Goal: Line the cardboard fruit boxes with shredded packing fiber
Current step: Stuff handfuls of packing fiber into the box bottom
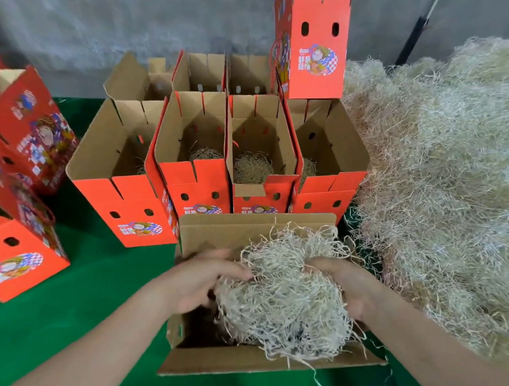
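I see both hands on a clump of fiber [278,295], lower centre of frame, sitting in the mouth of the open box [244,226]. The left hand [199,279] grips the clump's left side, fingers curled in, slightly blurred. The right hand [345,287] grips its right side, fingers wrapped under. The box stands on the green cloth [98,292]. Behind it, mid-frame: a row of four boxes [194,181], tops open, some fiber in each. The loose fiber pile [454,184] fills the right side, touching the row's right end.
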A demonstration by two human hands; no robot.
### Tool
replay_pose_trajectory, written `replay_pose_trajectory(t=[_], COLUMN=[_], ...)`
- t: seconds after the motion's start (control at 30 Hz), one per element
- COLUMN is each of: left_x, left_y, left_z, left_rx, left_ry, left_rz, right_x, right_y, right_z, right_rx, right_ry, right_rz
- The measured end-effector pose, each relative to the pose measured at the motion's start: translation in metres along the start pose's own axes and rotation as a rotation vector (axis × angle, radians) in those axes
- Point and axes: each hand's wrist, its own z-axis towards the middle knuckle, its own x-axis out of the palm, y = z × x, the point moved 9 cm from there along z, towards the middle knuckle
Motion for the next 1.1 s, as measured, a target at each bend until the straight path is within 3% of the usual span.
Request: replay_pose_trajectory(t=[0.1,0.17,0.23,0.3,0.4,0.47,0.57,0.7,0.83,1.0,1.1], left_x=[0.016,0.002,-0.025,-0.039,-0.004,0.025,0.025,-0.028,-0.038,0.015,0.036], left_y=[0.032,0.027,0.013,0.006,0.0,0.003,0.008,0.011,0.008,0.007,0.012], left_z=[0.004,0.008,0.005,0.0,-0.003,0.0,0.008,0.002,-0.011,-0.008,0.006], left_rx=[-0.125,-0.068,-0.009,0.03,0.014,-0.035,-0.048,0.001,0.045,-0.065,-0.067], left_ry=[0.086,-0.041,-0.233,-0.289,-0.044,0.019,-0.163,-0.355,-0.301,-0.06,-0.071], left_rz=[0.256,0.301,0.057,-0.197,-0.276,-0.214,-0.128,-0.223,-0.154,-0.182,-0.106], right_x=[-0.006,-0.014,-0.022,-0.022,-0.002,0.021,0.034,-0.001,-0.019,0.02,0.045], right_y=[0.003,0.004,0.004,0.001,-0.002,0.003,0.005,0.004,0.002,0.01,0.009], right_z=[0.001,-0.005,-0.009,-0.01,-0.003,-0.003,-0.005,-0.005,-0.002,0.004,0.007], right_rx=[-0.01,-0.003,0.011,0.033,0.021,-0.011,0.004,-0.018,-0.043,-0.087,-0.039], right_ry=[-0.015,-0.056,-0.073,-0.033,0.048,0.134,0.259,0.149,0.021,0.025,0.08], right_rz=[0.045,0.025,-0.01,-0.016,-0.127,-0.15,-0.056,0.035,0.151,0.074,0.154])
